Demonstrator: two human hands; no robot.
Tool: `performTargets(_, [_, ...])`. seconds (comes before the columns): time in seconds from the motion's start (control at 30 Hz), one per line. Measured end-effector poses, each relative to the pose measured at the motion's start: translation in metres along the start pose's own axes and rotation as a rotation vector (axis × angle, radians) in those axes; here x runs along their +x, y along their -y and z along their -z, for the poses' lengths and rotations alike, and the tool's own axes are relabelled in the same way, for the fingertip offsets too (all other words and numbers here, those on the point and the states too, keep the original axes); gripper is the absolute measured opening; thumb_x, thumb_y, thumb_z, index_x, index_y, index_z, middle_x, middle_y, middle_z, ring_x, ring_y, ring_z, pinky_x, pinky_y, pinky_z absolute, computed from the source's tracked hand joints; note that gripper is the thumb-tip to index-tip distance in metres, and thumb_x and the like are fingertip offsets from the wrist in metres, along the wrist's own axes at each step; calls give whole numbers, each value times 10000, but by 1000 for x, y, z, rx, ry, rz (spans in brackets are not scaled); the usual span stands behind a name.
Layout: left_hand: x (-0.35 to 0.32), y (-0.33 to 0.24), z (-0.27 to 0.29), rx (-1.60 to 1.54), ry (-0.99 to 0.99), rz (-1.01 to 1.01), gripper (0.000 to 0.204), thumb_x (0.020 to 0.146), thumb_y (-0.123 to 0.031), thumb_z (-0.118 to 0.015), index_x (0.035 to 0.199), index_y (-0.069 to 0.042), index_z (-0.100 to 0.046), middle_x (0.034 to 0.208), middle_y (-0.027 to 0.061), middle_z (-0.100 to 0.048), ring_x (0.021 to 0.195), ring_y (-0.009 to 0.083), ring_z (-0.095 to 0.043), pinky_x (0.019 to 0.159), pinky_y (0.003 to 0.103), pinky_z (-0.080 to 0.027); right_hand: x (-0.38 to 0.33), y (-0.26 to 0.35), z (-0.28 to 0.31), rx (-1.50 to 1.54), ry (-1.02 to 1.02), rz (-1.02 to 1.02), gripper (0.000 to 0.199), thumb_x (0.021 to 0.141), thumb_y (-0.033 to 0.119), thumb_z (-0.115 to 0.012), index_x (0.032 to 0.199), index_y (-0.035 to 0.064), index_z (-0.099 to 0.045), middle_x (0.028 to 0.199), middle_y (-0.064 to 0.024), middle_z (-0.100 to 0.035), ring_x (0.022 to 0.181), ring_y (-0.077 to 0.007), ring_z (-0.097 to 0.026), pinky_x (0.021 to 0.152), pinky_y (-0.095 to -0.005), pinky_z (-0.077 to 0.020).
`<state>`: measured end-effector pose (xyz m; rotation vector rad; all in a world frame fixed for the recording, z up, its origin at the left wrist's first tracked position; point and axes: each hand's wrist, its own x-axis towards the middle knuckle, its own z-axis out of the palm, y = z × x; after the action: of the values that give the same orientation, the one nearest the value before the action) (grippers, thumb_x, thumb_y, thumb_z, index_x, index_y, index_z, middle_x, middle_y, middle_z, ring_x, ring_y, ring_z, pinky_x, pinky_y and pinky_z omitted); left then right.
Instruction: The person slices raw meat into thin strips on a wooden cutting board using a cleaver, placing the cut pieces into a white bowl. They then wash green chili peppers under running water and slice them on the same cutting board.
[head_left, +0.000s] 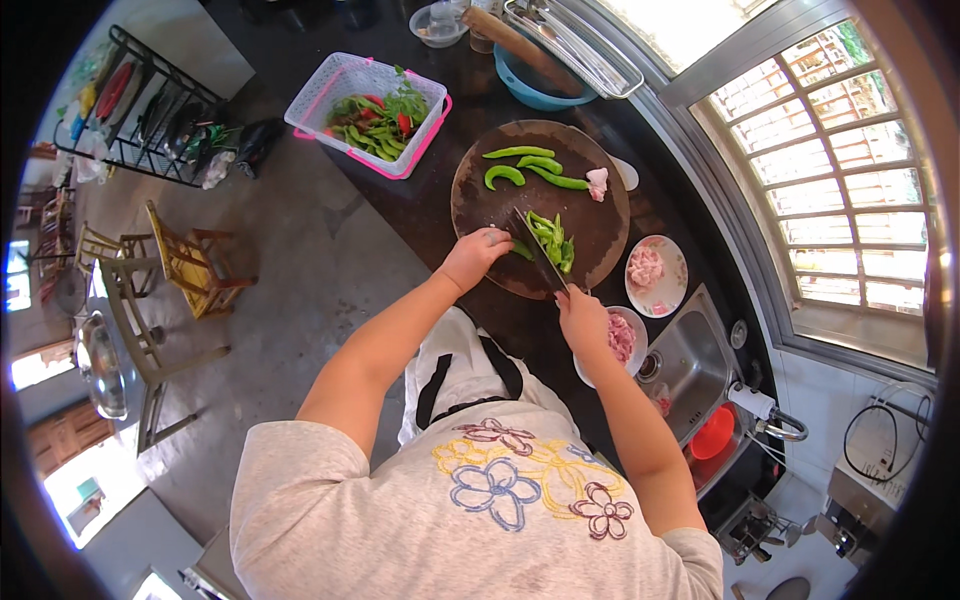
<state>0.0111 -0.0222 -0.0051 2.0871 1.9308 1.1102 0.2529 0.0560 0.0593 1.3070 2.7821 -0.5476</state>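
A round dark wooden cutting board [600, 240] lies on the dark counter. My right hand [582, 318] grips the handle of a cleaver [535, 250] whose blade rests on the board. Beside the blade, my left hand [474, 256] presses down a green pepper, with a pile of cut green pepper pieces [553, 240] just right of the blade. Three whole green peppers [525, 166] lie at the far side of the board, and a piece of raw meat [597, 183] sits near its right edge.
A white and pink basket [330, 85] of green and red peppers stands at the far left of the counter. Two dishes of raw meat [647, 268], [622, 338] sit by a steel sink [700, 365]. A blue bowl [530, 90] and a window lie beyond; chairs stand on the floor at left.
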Motion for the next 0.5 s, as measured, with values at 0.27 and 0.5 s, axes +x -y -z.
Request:
performTargets(0.27, [-3,4,1,53,39,-8,237,760,-56,-560,976,-97,-649,1072,30,-640,1016,216,-622,850,319,-530,0,11,21,53,-50,22,222,944,277,-540,897,67,-595,690,-168,-638,672,-381,-639,594,-481,-501])
performTargets(0.5, [1,0,3,20,-7,-20,204,745,-40,-630,943,-84,-656,1020,48,-650,978,241,-636,811,335,-538,12,12,22,13,34,45,225,934,269,-552,903,51,-600,682,-176,-637,665,-376,-641,598,-485,-500])
